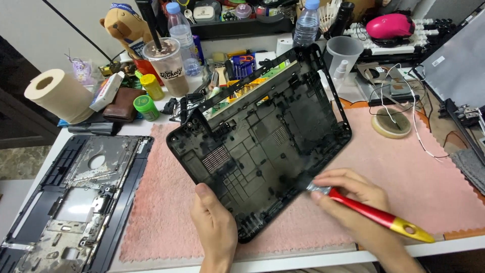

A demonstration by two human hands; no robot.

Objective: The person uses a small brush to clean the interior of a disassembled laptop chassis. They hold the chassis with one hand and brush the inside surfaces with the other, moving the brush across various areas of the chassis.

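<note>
Laptop base shell (262, 131), black plastic and stripped of its boards, is tilted up off the pink mat (429, 177) in the middle of the table, its ribbed inner side facing the person. The left hand (214, 230) grips the shell's near edge, thumb laid over the inside and the other fingers hidden behind it. The right hand (353, 199) is closed around a brush with a red and yellow handle (381, 217); the dark bristles touch the shell's near-right inner corner, and the yellow end of the handle points toward the near right edge of the table.

To the left, beside the mat, lies a second laptip panel, the palm-rest frame (76, 202), inner metal side up. Far left stands a roll of paper (58, 96), with a brown wallet (121, 103) and two small green-capped jars (147, 107) near it. A plastic cup with a straw (166, 63) and two water bottles (305, 25) stand at the far side among tools. On the right of the mat sits a roll of tape (391, 122), with a white wire trailing past it.
</note>
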